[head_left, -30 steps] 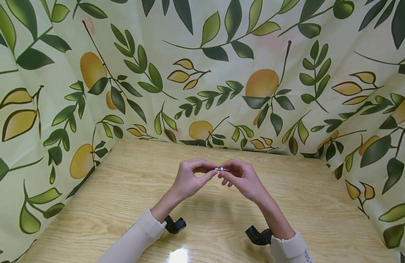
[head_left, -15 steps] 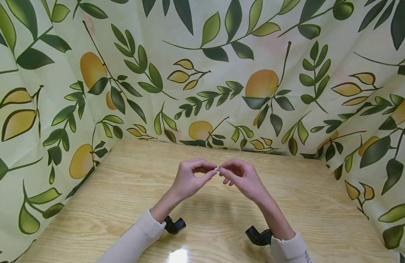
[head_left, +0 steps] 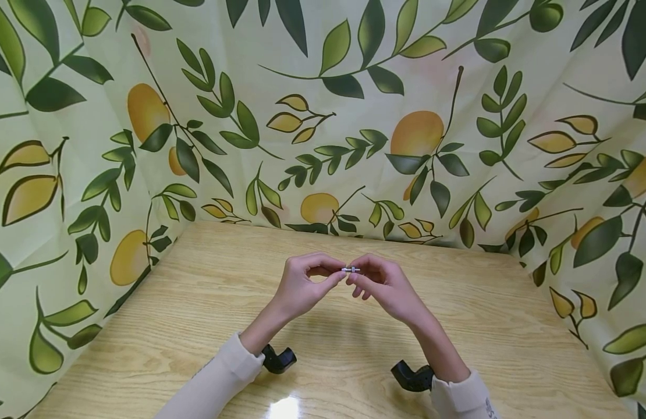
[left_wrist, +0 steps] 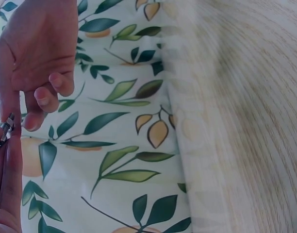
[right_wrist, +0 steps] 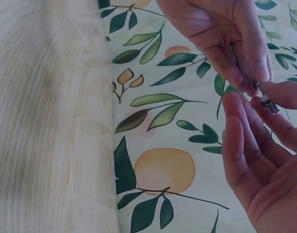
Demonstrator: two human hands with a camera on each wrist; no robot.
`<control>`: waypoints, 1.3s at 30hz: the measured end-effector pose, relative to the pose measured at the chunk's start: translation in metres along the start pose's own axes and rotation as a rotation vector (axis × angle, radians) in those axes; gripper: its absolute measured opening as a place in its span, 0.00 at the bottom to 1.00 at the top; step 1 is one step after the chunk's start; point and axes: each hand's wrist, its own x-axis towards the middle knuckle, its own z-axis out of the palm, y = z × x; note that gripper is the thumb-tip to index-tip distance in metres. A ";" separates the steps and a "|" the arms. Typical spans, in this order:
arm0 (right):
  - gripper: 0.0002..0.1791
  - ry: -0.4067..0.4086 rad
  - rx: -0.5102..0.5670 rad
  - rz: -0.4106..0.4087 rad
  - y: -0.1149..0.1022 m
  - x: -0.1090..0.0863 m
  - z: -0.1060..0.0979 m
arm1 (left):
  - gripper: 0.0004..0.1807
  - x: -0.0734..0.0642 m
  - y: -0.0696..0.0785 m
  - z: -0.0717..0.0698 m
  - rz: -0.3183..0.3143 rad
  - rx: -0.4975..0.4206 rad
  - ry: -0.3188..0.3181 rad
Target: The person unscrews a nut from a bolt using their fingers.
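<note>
A small silvery bolt (head_left: 349, 269) with a nut on its shaft is held level between both hands, above the table. My left hand (head_left: 308, 280) pinches its left end between thumb and fingertips, hiding that end. From the other side, my right hand (head_left: 387, 286) holds the nut, thumb low against it and the index finger behind. The right wrist view shows the bolt's threaded end (right_wrist: 272, 106) poking out past the right thumb, while the other right fingers are loosely spread. In the left wrist view the bolt (left_wrist: 8, 127) sits at the left edge between the fingertips.
A light wood-grain table (head_left: 223, 250) lies under the hands. Fabric printed with leaves and fruit (head_left: 354, 174) encloses it at the back and both sides. A black wrist mount (head_left: 279, 358) is on the left wrist, with another mount (head_left: 412, 376) on the right.
The right thumb and fingertips slid over the nut, covering it half a second ago, then shifted down and back, baring nut and shaft again. The left hand has stayed still.
</note>
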 end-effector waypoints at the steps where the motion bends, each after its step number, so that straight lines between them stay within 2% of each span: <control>1: 0.09 0.005 -0.002 -0.009 0.000 0.000 0.000 | 0.04 0.000 0.000 0.000 -0.001 0.001 0.000; 6: 0.11 0.039 -0.019 -0.040 0.000 -0.001 0.001 | 0.04 0.000 0.000 0.000 -0.012 0.003 0.006; 10: 0.13 0.059 -0.033 -0.001 0.000 -0.001 0.001 | 0.05 0.000 0.001 0.000 -0.012 0.003 0.006; 16: 0.13 0.031 -0.034 0.043 -0.001 0.001 0.001 | 0.04 -0.001 -0.001 0.000 -0.002 0.002 0.009; 24: 0.09 0.032 -0.011 0.012 -0.003 0.000 0.001 | 0.04 -0.001 -0.001 -0.001 -0.012 0.000 0.010; 34: 0.12 0.096 -0.029 -0.003 -0.001 0.000 0.002 | 0.04 -0.001 -0.001 0.000 -0.014 0.002 0.013; 39: 0.11 0.066 -0.032 0.013 0.000 0.001 0.002 | 0.04 -0.001 -0.003 0.000 -0.004 -0.001 0.015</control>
